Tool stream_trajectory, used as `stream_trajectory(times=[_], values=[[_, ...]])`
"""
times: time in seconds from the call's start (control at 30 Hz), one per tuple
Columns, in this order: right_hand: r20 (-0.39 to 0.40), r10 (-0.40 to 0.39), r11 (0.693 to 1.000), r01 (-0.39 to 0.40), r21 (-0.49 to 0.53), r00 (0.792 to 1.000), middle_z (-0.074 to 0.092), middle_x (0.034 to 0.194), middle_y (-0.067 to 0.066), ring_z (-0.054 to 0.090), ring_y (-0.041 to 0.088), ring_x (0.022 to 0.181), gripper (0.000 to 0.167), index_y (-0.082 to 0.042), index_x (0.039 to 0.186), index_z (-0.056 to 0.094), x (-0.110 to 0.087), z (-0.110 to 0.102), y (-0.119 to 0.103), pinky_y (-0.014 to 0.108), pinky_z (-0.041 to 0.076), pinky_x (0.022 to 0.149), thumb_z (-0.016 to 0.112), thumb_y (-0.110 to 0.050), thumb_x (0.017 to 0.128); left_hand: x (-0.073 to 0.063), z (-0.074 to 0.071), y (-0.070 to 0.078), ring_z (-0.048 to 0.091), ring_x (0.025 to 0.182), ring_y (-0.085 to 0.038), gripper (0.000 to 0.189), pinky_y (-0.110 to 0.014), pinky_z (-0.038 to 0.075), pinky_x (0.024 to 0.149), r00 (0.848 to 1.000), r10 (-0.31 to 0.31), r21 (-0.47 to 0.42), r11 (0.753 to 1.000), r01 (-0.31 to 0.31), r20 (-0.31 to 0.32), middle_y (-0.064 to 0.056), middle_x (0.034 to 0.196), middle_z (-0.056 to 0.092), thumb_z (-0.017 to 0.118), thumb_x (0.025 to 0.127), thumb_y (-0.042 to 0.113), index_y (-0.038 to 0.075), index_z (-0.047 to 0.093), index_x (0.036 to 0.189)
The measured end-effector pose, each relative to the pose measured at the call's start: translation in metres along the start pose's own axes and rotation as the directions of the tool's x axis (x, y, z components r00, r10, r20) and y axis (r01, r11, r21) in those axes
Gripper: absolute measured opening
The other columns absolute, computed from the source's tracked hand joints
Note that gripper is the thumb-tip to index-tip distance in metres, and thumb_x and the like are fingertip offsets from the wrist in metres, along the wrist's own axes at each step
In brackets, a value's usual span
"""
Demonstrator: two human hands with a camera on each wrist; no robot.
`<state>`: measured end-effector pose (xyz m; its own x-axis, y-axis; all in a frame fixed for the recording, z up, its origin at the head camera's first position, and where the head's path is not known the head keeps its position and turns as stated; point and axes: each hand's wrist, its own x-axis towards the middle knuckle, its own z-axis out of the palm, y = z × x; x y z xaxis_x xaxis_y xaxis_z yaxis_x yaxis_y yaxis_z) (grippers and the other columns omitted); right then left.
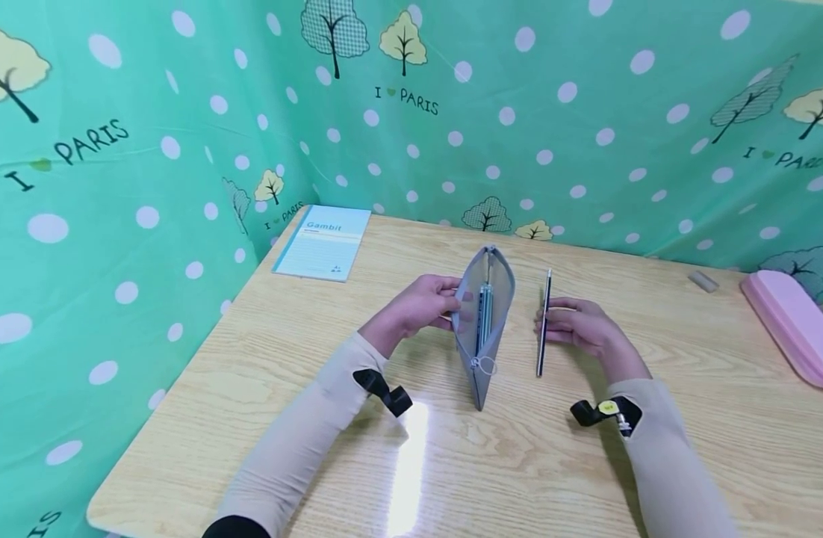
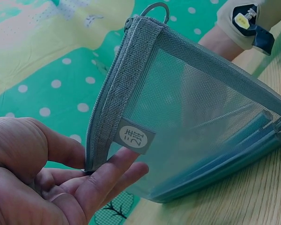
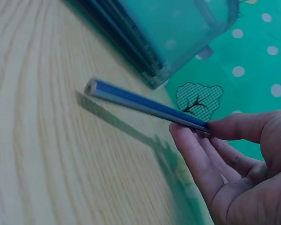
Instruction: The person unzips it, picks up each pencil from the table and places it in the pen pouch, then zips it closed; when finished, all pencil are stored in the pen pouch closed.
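Near the middle of the table, my left hand pinches the left side of a grey mesh zip pouch, whose top gapes wide. Inside the pouch lie several pencils, seen through the mesh in both wrist views. The thumb and fingers of that hand grip the zip edge by a small label. To the right of the pouch, my right hand pinches a dark blue striped pencil between thumb and fingertips. That pencil hangs over the table, and its shadow falls on the wood below.
A light blue notebook lies at the back left of the wooden table. At the right stand a pink case and a small grey eraser. A green patterned cloth hangs behind and to the left.
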<state>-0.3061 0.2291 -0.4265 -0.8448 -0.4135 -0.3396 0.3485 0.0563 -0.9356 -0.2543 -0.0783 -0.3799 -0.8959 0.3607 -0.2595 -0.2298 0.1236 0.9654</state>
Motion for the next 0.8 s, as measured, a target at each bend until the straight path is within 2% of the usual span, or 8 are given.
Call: stream_trajectory(times=[0.13, 0.2, 0.3, 0.43, 0.8], values=[[0.001, -0.027, 0.998, 0.027, 0.049, 1.000, 0.077, 0.095, 0.002, 0.076, 0.014, 0.088, 0.032, 0.012, 0.132, 0.039, -0.002, 0.003, -0.003, 0.027, 0.066, 0.081, 0.051, 0.006, 0.102, -0.001, -0.001, 0.000, 0.064, 0.125, -0.038, 0.050, -0.040, 0.064, 0.092, 1.000, -0.003, 0.001, 1.000, 0.003, -0.005, -0.020, 0.153, 0.051, 0.046, 0.106, -0.003, -0.004, 0.039, 0.156], [-0.013, -0.035, 0.998, 0.036, 0.047, 0.999, 0.077, 0.096, 0.001, 0.076, 0.013, 0.088, 0.036, 0.012, 0.134, 0.037, -0.003, 0.005, -0.006, 0.026, 0.066, 0.080, 0.052, 0.005, 0.102, -0.001, -0.002, 0.000, 0.064, 0.125, -0.038, 0.050, -0.041, 0.064, 0.093, 1.000, -0.001, 0.006, 1.000, 0.001, -0.012, -0.020, 0.152, 0.052, 0.046, 0.106, -0.002, -0.004, 0.040, 0.155], [-0.037, -0.040, 0.999, 0.041, 0.034, 0.999, 0.077, 0.095, -0.001, 0.076, 0.011, 0.086, 0.050, 0.015, 0.145, 0.028, -0.004, 0.008, -0.009, 0.024, 0.065, 0.077, 0.053, 0.003, 0.103, -0.001, -0.003, -0.001, 0.064, 0.125, -0.038, 0.049, -0.041, 0.063, 0.093, 1.000, 0.005, 0.011, 1.000, -0.005, -0.011, -0.020, 0.152, 0.053, 0.046, 0.106, -0.001, -0.004, 0.040, 0.155], [-0.043, -0.044, 0.999, 0.046, 0.029, 0.998, 0.077, 0.096, -0.003, 0.075, 0.010, 0.084, 0.070, 0.013, 0.158, 0.010, -0.006, 0.010, -0.010, 0.023, 0.065, 0.076, 0.052, 0.001, 0.104, -0.001, -0.002, -0.003, 0.064, 0.125, -0.038, 0.049, -0.041, 0.063, 0.094, 1.000, 0.013, 0.010, 1.000, -0.013, -0.009, -0.021, 0.152, 0.053, 0.046, 0.106, -0.002, -0.004, 0.040, 0.155], [-0.055, -0.111, 0.994, 0.112, 0.004, 0.992, 0.076, 0.095, -0.005, 0.074, 0.009, 0.085, 0.073, 0.009, 0.161, 0.006, -0.016, 0.021, -0.020, 0.022, 0.065, 0.077, 0.051, 0.003, 0.104, -0.001, 0.000, 0.000, 0.065, 0.123, -0.037, 0.051, -0.039, 0.064, 0.091, 1.000, 0.010, -0.006, 1.000, -0.010, 0.002, -0.020, 0.153, 0.051, 0.047, 0.105, -0.003, -0.004, 0.039, 0.155]])
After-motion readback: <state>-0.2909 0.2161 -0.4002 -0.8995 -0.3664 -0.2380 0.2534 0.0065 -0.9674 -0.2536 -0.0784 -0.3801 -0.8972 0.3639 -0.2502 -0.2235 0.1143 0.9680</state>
